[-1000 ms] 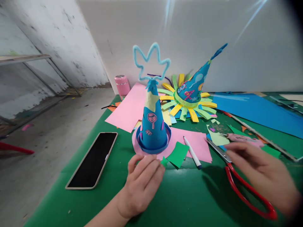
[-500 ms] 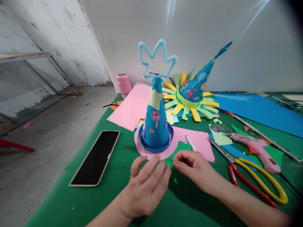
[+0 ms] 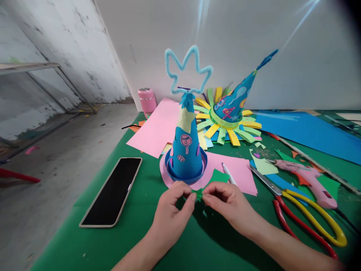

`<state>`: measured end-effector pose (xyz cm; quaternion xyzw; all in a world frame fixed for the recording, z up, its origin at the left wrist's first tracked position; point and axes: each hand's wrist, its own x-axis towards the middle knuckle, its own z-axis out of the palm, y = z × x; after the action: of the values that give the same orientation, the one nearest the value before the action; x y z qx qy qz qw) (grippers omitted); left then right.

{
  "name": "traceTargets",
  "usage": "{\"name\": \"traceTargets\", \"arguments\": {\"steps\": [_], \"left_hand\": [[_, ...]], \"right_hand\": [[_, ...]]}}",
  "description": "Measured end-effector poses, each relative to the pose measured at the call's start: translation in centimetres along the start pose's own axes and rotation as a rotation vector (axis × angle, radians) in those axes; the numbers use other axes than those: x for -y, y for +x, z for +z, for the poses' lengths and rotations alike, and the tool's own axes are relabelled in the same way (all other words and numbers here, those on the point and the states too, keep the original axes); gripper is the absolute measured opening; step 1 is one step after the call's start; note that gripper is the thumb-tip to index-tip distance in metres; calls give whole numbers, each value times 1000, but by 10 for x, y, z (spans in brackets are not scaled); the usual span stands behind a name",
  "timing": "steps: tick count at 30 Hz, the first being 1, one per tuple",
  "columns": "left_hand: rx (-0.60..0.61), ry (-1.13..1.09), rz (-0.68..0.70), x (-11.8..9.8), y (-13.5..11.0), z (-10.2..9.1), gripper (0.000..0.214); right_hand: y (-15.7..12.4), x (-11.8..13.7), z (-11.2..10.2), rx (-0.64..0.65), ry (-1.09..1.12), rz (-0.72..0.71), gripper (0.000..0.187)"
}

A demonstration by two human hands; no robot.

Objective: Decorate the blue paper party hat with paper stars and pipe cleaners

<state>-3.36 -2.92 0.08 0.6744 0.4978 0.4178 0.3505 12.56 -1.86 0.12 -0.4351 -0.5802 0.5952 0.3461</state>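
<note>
A small green paper cutout [image 3: 198,194] is pinched between my left hand [image 3: 172,215] and my right hand [image 3: 229,207], just above the green table [image 3: 214,244]. Both hands have their fingers closed on it. Right behind them stands a blue paper cone hat [image 3: 185,150] on a pink round brim, topped with a light-blue pipe-cleaner outline [image 3: 187,69]. A larger green paper scrap [image 3: 218,175] and a white pen [image 3: 229,175] lie beside the brim on a pink sheet [image 3: 239,171].
A phone [image 3: 112,192] lies face up at the left. Red-and-yellow scissors [image 3: 304,210] and a pink glue gun [image 3: 306,178] lie at the right. Behind stand a second cone hat [image 3: 234,101] on yellow-green strips, a pink cup [image 3: 147,101], pink paper [image 3: 158,128] and blue paper [image 3: 310,133].
My right hand left the scissors at the right and came in to the middle. Both hands now pinch the small green cutout, lifted slightly off the table.
</note>
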Motion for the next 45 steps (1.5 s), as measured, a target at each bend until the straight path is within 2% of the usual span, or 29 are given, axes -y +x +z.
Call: {"name": "traceTargets", "arguments": {"steps": [5,8,14,17,20,23,28,34,40,45], "left_hand": [[71,-90,-114,-1,0,0,19],[143,-217,-190,-1,-1,-1,20],[229,-576,-336,5,0,-4,23],[199,-644,-380,7,1,-3,24],[128,-688,-377,6,2,-2,25],[111,-656,-367,3,1,0,21],[87,-562,-397,2,-1,2,17],[160,-512,-429,0,-1,2,14],[128,-586,-445,5,0,1,14],[63,-704,-465,3,1,0,17]], "right_hand": [[0,9,1,7,-35,-10,11],[2,11,1,32,-27,-33,12],[3,3,2,130,300,129,18],[2,-1,4,73,376,149,19],[1,-4,8,-81,332,95,20],[0,-4,12,-147,306,68,20],[0,-5,13,-116,254,78,23],[1,-2,6,-49,225,78,19],[2,3,5,-53,69,23,20],[1,4,4,-73,73,25,19]]}}
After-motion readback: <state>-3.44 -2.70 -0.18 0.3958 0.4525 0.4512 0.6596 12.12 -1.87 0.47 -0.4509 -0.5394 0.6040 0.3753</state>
